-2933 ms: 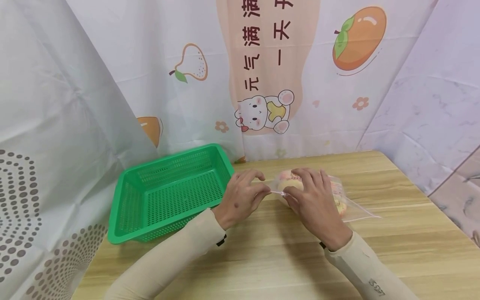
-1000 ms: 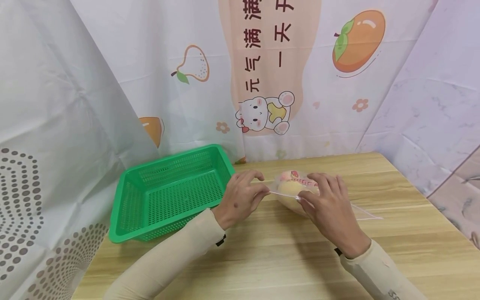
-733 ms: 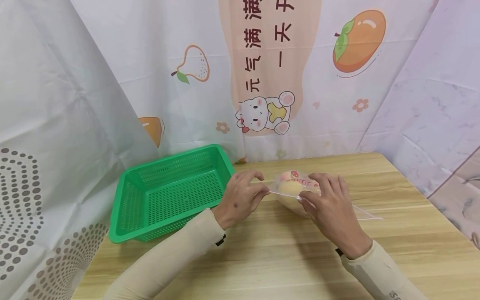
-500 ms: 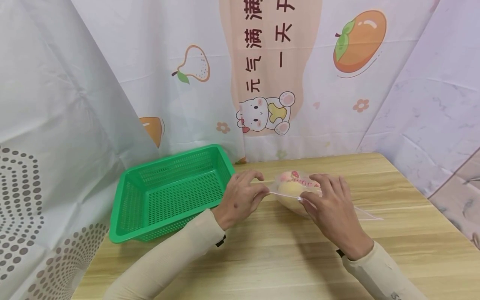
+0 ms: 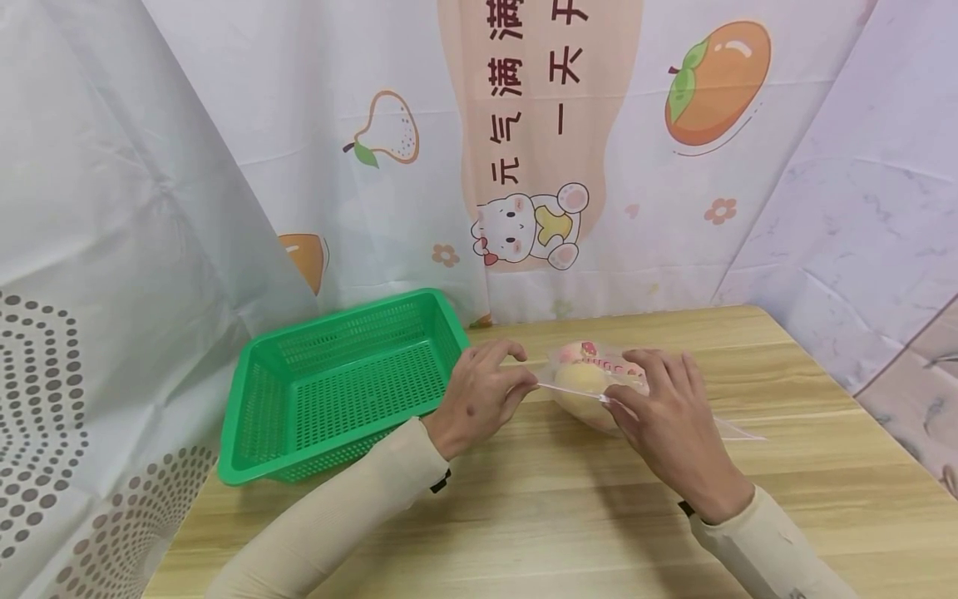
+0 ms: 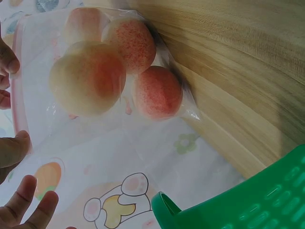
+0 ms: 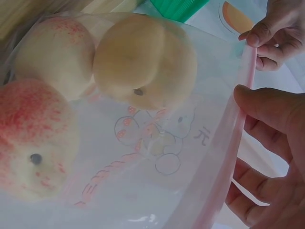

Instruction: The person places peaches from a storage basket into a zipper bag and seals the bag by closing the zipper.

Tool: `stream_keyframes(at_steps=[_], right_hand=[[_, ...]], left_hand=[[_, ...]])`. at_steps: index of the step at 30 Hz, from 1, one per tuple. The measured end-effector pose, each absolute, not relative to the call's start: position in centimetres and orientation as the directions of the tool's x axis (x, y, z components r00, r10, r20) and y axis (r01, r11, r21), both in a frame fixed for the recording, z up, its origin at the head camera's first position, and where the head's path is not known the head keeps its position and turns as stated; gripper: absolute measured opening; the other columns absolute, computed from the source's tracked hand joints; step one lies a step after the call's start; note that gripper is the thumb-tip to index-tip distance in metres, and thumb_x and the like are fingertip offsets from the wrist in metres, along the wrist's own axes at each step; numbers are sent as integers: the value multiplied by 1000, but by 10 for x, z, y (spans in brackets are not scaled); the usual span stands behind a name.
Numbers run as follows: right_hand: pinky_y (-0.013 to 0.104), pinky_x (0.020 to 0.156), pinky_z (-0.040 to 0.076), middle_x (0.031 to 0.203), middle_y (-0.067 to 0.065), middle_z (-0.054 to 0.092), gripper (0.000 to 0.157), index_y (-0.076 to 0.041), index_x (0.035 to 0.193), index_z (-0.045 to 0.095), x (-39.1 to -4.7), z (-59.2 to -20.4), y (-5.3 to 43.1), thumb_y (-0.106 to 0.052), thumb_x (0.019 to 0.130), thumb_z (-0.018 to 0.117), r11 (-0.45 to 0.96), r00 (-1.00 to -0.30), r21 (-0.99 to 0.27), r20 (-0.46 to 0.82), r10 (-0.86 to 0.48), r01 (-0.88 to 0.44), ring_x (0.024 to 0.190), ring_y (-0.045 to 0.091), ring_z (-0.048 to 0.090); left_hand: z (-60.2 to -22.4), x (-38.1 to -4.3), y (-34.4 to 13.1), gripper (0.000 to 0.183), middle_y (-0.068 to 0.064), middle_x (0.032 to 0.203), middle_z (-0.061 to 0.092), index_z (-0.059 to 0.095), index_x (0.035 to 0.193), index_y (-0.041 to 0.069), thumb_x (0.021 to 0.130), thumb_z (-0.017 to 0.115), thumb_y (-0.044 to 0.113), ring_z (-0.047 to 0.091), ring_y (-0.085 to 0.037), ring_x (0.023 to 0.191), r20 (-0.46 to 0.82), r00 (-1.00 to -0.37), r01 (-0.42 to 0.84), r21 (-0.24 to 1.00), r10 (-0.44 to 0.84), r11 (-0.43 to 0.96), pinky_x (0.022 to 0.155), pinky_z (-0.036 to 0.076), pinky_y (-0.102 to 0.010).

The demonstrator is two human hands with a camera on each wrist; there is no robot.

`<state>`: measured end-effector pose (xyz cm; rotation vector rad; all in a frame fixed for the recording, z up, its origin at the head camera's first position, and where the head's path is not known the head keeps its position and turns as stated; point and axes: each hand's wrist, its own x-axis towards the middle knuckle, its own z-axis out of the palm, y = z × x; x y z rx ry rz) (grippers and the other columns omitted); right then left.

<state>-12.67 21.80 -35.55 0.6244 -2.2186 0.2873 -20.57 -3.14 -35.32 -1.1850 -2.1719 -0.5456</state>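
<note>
A clear zip bag (image 5: 545, 371) with red printing holds several pale yellow and pink peaches (image 6: 90, 78). Its pink-edged zip strip (image 7: 247, 71) is stretched taut between the two hands. At the bag's left corner, my left hand (image 5: 482, 395) pinches the strip between thumb and finger. My right hand (image 5: 674, 428) pinches the strip farther right, thumb and finger at the small white slider (image 5: 603, 398). In the right wrist view the thumb lies against the strip and the other fingers are behind it. The right hand hides part of the bag in the head view.
Left of the bag, a green perforated basket (image 5: 232, 416) stands on the wooden table (image 5: 524, 532), close to the left forearm. A printed curtain (image 5: 419, 216) hangs behind the table's back edge, and other cloths hang at both sides.
My right hand has slid to the right along the zip strip, with the slider at its fingertips, uncovering more of the bag. The left hand has kept its pinch at the corner.
</note>
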Motion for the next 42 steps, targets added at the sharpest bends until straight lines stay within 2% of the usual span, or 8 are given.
stream_keyframes(at_steps=[33, 42], right_hand=[[76, 93, 31, 116, 27, 57, 11, -8, 84, 75, -121, -357, 226, -8, 74, 78, 852, -571, -13, 748, -339, -524, 103, 50, 51], [77, 93, 31, 116, 25, 57, 14, -10, 84, 74, -118, -357, 228, -5, 72, 81, 857, -579, -25, 748, -326, -515, 102, 49, 51]], left_hand=[[-351, -204, -30, 5, -3, 106, 63, 79, 89, 15, 88, 79, 20, 62, -17, 95, 672, -429, 849, 70, 604, 524, 88, 48, -40], [-350, -203, -30, 5, -3, 107, 62, 80, 90, 15, 88, 79, 20, 61, -18, 99, 664, -435, 845, 69, 608, 530, 87, 48, -41]])
